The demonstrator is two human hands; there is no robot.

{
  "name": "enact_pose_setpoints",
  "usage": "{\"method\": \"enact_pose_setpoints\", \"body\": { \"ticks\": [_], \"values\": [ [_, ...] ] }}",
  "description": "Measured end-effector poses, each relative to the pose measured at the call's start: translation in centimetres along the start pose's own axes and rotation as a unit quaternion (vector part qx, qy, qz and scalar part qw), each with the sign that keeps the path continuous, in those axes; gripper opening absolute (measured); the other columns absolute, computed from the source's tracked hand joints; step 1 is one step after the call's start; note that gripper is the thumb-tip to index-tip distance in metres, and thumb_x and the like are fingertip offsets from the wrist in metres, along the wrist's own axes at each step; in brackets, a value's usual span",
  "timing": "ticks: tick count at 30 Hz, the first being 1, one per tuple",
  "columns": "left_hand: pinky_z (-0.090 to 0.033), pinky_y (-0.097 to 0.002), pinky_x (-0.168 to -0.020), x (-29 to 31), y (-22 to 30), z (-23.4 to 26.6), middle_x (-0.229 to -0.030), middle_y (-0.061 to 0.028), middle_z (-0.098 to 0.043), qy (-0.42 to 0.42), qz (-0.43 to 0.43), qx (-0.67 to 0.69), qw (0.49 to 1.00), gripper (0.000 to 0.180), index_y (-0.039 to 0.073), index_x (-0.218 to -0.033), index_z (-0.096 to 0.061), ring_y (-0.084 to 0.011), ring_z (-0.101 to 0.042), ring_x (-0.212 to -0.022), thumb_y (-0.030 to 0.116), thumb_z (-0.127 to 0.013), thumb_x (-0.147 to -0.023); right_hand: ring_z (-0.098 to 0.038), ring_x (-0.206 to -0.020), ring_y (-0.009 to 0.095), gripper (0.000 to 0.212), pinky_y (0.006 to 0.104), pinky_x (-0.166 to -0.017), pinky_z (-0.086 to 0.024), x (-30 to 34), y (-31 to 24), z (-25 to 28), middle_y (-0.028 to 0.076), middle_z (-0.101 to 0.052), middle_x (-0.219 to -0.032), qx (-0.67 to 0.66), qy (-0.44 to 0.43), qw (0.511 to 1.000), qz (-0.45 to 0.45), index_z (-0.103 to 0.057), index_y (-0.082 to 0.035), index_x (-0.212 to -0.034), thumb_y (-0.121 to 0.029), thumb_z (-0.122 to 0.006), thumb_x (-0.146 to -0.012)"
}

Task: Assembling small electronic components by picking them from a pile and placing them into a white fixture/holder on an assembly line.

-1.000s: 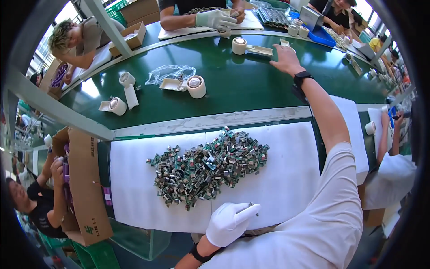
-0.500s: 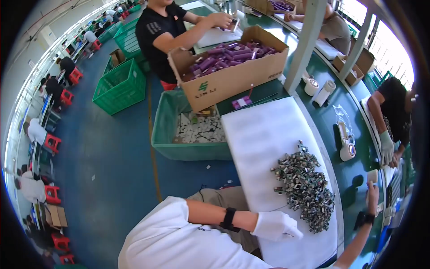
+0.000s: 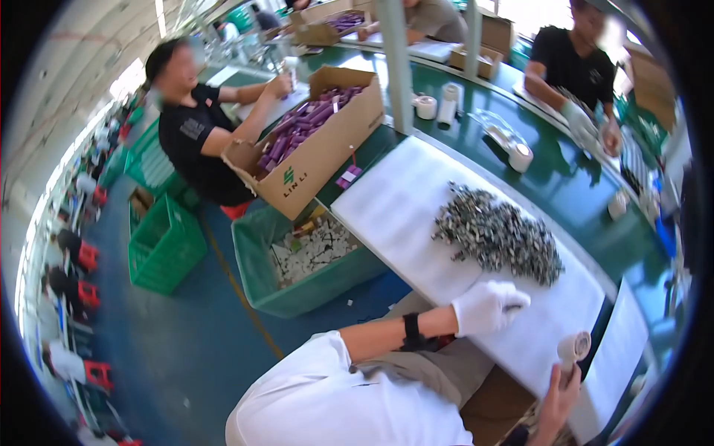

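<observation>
Gripping a cream cylindrical housing [image 3: 571, 346], the bare right hand [image 3: 559, 395] has its fingers and thumb closed around the lower part, leaving the round end free at the top. The housing shows against the near right corner of a white sheet [image 3: 387, 186]; its height above that cannot be told. To its left, the white-gloved left hand [image 3: 487, 308] is by the sheet's near edge, fingers curled; a small dark piece [image 3: 513, 307] seems to show at the fingertips, but whether it is held is unclear. Beyond the glove lies a heap of small circuit boards [image 3: 498, 234]. The step in hand looks like readying one housing, with the two hands apart; the next move would seem to call for a steady right grip and room over the sheet, clear of the heap. Farther out, another housing [image 3: 520, 157] lies on a green belt [image 3: 561, 187], and a cardboard box [image 3: 335, 152] holds purple cells [image 3: 312, 123].
</observation>
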State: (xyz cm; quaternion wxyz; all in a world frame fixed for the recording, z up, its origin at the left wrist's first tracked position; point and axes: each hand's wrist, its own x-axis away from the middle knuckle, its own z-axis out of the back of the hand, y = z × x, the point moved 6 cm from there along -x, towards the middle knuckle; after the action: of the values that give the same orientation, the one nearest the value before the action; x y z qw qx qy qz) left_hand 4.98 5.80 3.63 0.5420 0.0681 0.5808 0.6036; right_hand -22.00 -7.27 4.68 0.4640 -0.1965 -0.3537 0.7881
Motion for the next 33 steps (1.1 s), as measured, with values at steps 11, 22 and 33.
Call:
{"method": "enact_pose_setpoints", "body": {
  "ticks": [11,22,33],
  "values": [
    [-0.055,-0.0275,-0.081,1.6,2.1,-3.8,-0.1,-0.0091,-0.072,-0.058,0.116,0.06,0.99,0.028,0.003,-0.114,-0.073,-0.0111,-0.067,-0.088,-0.002,-0.069,-0.087,-0.062,-0.083,0.031,0.055,0.0394,-0.08,-0.05,3.1,-4.9,-6.3,0.02,-0.066,-0.105,-0.206,0.079,0.975,0.009,-0.04,-0.013,-0.151,-0.019,-0.057,-0.099],
    [-0.057,-0.0314,-0.084,1.4,0.3,-3.0,-0.107,-0.0124,-0.072,-0.088,0.212,0.038,0.973,0.03,-0.007,-0.116,-0.068,-0.0191,-0.069,-0.093,0.0,-0.072,-0.088,-0.062,-0.077,0.041,0.039,0.048,-0.069,-0.051,-1.2,-5.2,-8.2,0.019,-0.059,-0.086,-0.164,-0.029,0.969,0.181,-0.062,-0.016,-0.128,-0.012,-0.061,-0.089],
    [-0.055,-0.0304,-0.079,0.0,-0.1,-3.2,-0.102,-0.0127,-0.071,-0.073,0.289,0.156,0.942,0.028,-0.007,-0.118,-0.067,-0.0167,-0.067,-0.088,0.001,-0.067,-0.09,-0.065,-0.071,0.04,0.031,0.0528,-0.063,-0.05,-1.0,-5.5,-7.1,0.017,-0.066,-0.076,-0.083,-0.089,0.983,0.137,-0.06,-0.017,-0.121,-0.023,-0.063,-0.091]
  ]
}}
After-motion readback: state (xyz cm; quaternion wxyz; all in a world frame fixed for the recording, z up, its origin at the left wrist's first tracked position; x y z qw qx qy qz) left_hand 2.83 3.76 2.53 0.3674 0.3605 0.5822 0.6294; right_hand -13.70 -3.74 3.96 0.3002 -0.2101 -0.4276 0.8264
